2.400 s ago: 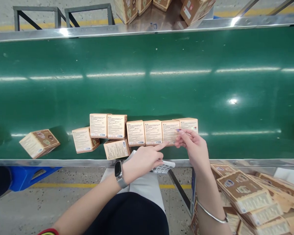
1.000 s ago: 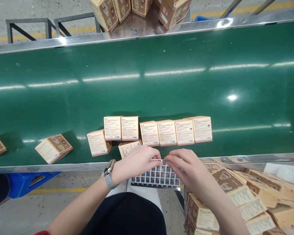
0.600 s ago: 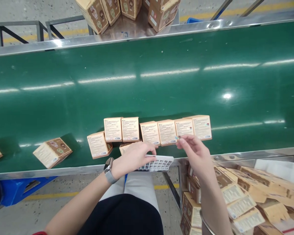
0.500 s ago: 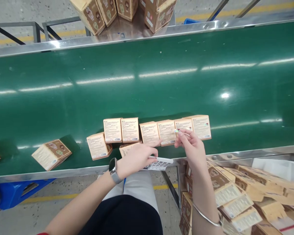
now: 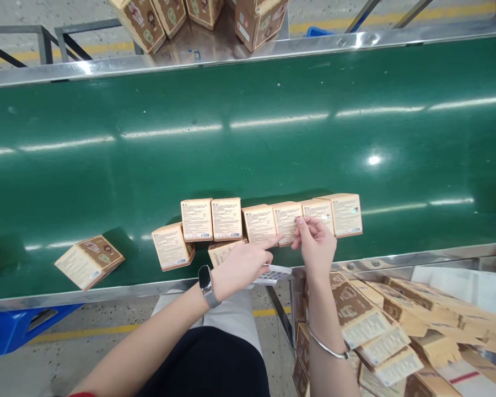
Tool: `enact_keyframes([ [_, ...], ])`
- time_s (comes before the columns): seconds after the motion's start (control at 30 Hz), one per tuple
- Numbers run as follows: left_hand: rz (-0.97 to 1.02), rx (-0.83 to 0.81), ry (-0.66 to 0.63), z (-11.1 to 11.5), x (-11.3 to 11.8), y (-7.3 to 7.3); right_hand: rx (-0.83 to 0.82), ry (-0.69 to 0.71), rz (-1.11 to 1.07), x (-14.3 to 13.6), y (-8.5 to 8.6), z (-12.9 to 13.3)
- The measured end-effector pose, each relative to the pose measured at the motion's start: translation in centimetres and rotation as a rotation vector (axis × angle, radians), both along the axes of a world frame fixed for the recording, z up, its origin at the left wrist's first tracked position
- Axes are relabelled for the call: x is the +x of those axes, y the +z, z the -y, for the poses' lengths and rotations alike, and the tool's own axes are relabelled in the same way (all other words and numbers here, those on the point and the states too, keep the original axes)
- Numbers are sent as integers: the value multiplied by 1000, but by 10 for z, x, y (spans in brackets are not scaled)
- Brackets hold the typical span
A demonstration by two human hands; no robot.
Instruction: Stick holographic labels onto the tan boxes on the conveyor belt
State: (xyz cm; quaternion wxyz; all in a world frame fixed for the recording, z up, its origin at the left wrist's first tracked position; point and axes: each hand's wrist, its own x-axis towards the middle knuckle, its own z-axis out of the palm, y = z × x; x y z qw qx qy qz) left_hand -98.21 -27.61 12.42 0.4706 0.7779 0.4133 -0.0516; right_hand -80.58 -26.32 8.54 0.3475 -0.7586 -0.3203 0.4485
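My left hand [image 5: 248,262] grips a white sticker sheet [image 5: 273,274] below its fingers, at the belt's near edge. Its outstretched index finger touches the lower part of a small carton [image 5: 287,218] in a row of cartons. Over that carton's right edge, my right hand [image 5: 314,240] is closed in a pinch, its thumb and fingertip at a small sticker [image 5: 296,219] mostly hidden by them. Shiny stickers show on the two cartons to the right, the nearer carton [image 5: 316,208] and the end carton [image 5: 347,216]. To the left stands another printed carton [image 5: 258,223].
More cartons [image 5: 196,220] stand left on the green belt [image 5: 248,154], one tilted carton [image 5: 91,260] farther off. Metal rails edge the belt. Piled cartons [image 5: 380,331] lie at lower right, and larger cartons [image 5: 260,25] stand beyond the far rail. A blue stool [image 5: 28,328] is lower left.
My right hand has brought its small sticker down against the carton's right edge, fingers more closed. My left hand has moved slightly right with the sheet. The view has shifted a little.
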Motion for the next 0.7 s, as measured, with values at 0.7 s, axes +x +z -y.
enact_keyframes([
  [0.7,372,-430,324,2,-136,60,-1,1090,195,-97,131,29],
])
